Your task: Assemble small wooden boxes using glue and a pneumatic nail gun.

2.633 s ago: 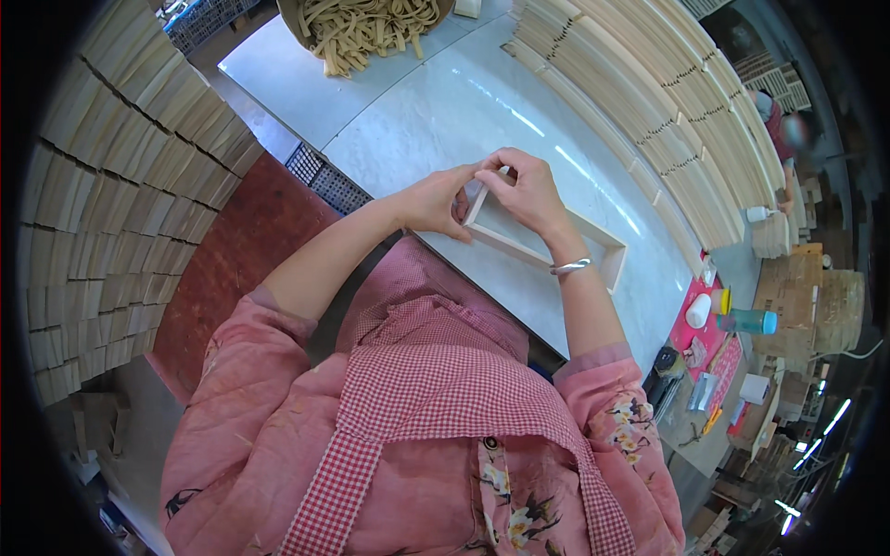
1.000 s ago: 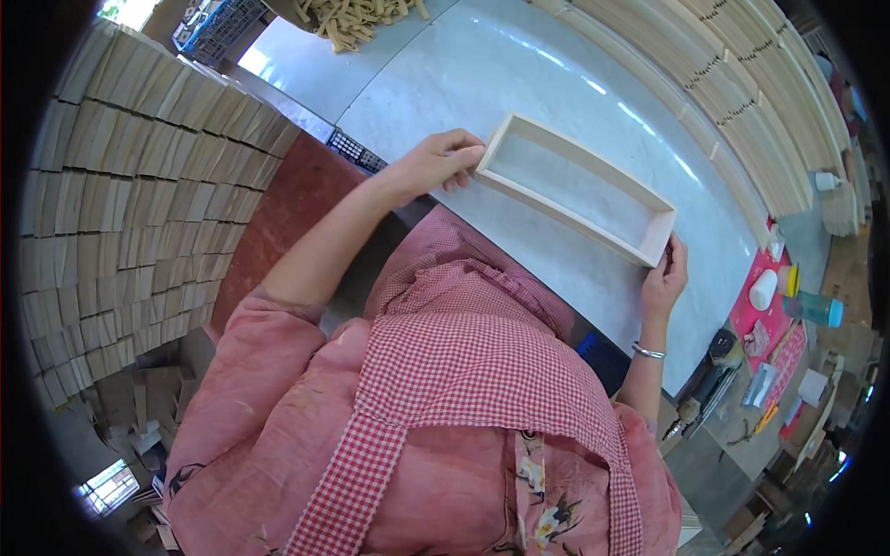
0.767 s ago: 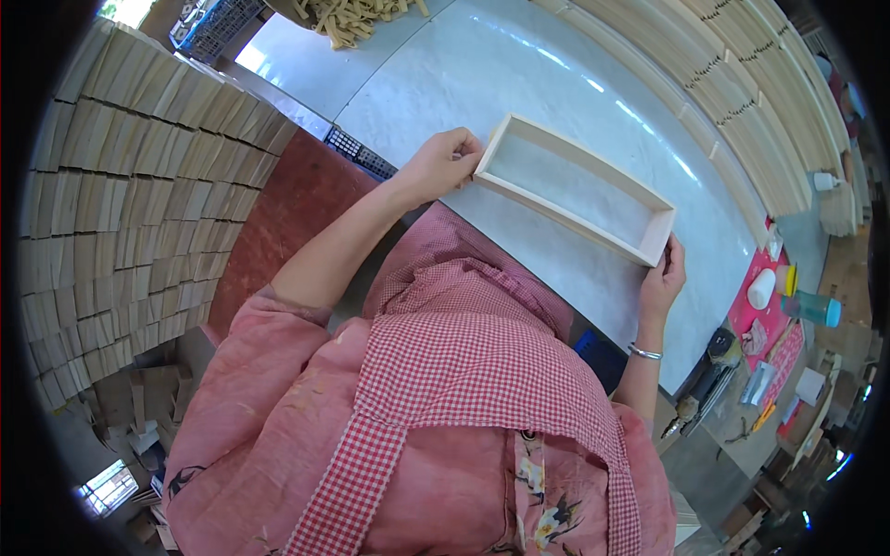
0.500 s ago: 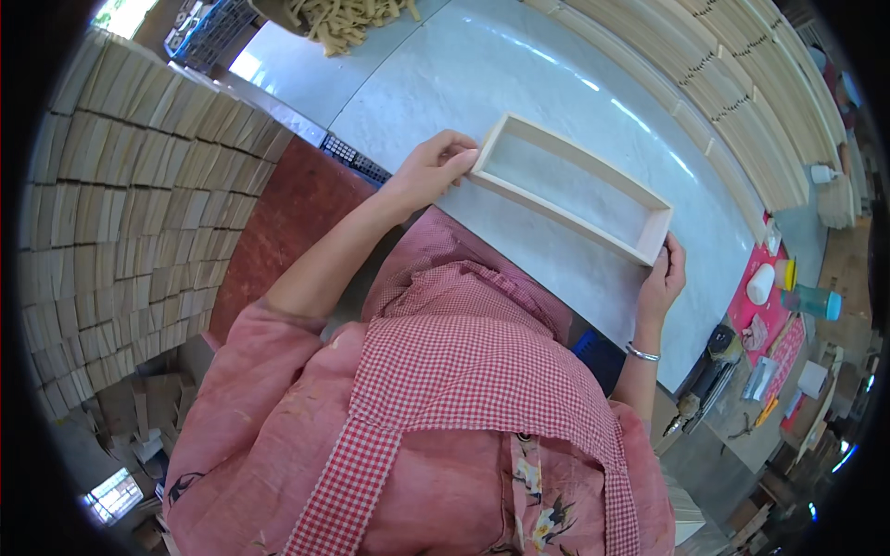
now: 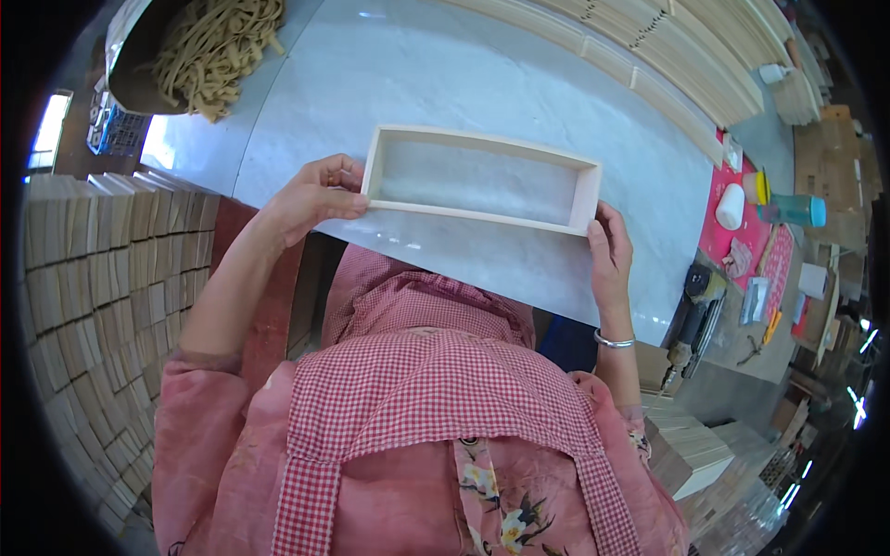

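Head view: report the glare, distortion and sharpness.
Head view, glare whitens the tabletop at its left corner; head view, fisheye bends the long wooden strips at upper right, corners black; head view, the wooden frame looks fairly crisp.

Take the frame (image 5: pixel 477 218) as the dial's hub, with the worker (image 5: pixel 426 389) at six. I see left fingers (image 5: pixel 341 203) holding its corner near nine o'clock, right fingers (image 5: pixel 599 245) its corner at four. The desk (image 5: pixel 417 74) lies underneath. At ten, strips (image 5: pixel 221 57) lie in a container (image 5: pixel 139 74) and over its lip; at two, boards (image 5: pixel 681 60) run in rows; at three, a bottle (image 5: pixel 790 210); between eight and nine, wood stacks (image 5: pixel 107 278).
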Action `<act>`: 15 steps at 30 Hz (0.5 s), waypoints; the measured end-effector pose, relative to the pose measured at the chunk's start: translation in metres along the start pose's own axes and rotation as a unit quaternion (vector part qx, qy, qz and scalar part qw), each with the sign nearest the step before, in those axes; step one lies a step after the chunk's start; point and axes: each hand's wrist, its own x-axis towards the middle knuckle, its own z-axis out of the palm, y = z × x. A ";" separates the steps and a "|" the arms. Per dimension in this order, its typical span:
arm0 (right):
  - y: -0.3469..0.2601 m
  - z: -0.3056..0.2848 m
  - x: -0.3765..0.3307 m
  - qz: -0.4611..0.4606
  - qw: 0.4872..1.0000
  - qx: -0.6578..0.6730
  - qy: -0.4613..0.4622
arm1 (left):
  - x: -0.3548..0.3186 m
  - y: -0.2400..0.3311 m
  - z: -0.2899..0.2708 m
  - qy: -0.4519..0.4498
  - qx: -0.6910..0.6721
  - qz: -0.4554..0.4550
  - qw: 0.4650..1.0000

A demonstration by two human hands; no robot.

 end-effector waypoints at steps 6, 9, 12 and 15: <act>0.005 0.000 -0.002 0.002 1.000 0.021 -0.019 | 0.000 0.005 0.004 0.005 0.016 -0.022 1.000; 0.007 0.003 -0.001 -0.010 1.000 0.017 -0.017 | -0.006 0.002 0.013 0.019 0.014 -0.003 1.000; 0.011 0.009 0.003 -0.092 0.995 -0.010 0.024 | -0.009 -0.020 0.036 0.104 0.072 0.182 0.975; -0.002 -0.005 0.004 -0.099 0.994 -0.012 0.036 | -0.015 -0.010 0.040 0.151 0.112 0.232 0.955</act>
